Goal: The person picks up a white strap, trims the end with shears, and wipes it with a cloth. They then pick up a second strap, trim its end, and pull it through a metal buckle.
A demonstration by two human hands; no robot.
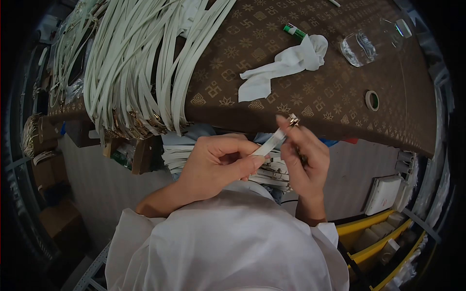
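A narrow white belt [273,142] stretches between my two hands, just in front of the table edge. My left hand [213,162] is closed, pinching the strap between thumb and fingers. At the strap's upper end, my right hand [308,157] has its fingers closed around the belt near a shiny metal buckle [293,120]. Part of the strap is hidden behind the fingers. Below the hands, more white belts with buckles [272,173] lie stacked on my lap.
A large bundle of white belts [131,63] hangs over the brown patterned tablecloth [218,109]. On the cloth are a white rag [286,65], a green tube [294,31], a clear bottle [359,48] and a tape roll [372,100]. Yellow bins [366,252] stand at right.
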